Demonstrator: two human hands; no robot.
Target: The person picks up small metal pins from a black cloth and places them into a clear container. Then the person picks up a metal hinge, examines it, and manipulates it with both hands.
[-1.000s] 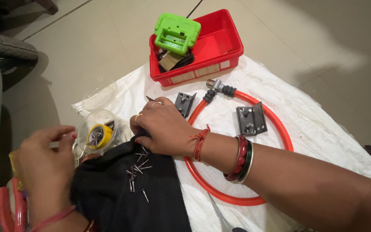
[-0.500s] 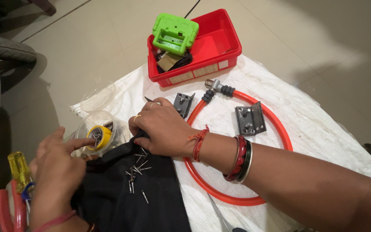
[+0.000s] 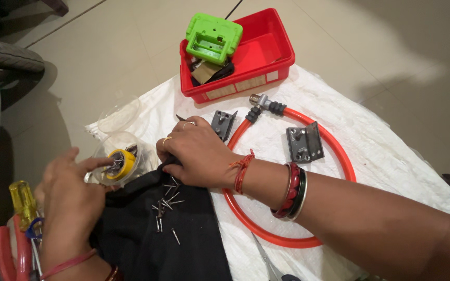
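Observation:
My right hand (image 3: 199,153) pinches the upper edge of a black cloth (image 3: 147,244) that lies on a white woven sheet (image 3: 391,171). Several small nails (image 3: 165,205) are scattered on the cloth just below that hand. My left hand (image 3: 71,195) reaches toward a clear plastic tub (image 3: 105,145). Its index fingertip and thumb are spread at the tub's near rim. Inside the tub sit a yellow tape roll (image 3: 123,162) and more nails.
A red bin (image 3: 266,47) at the back holds a green plastic housing (image 3: 212,39). An orange hose loop (image 3: 339,156) surrounds a metal bracket (image 3: 304,143); another bracket (image 3: 223,124) lies beside it. A clear lid (image 3: 121,114), a yellow-handled screwdriver (image 3: 23,200) and red pliers (image 3: 23,255) sit at left.
My left hand came down from a raised pinch at the left and moved right to the tub's rim. My right hand stayed on the cloth.

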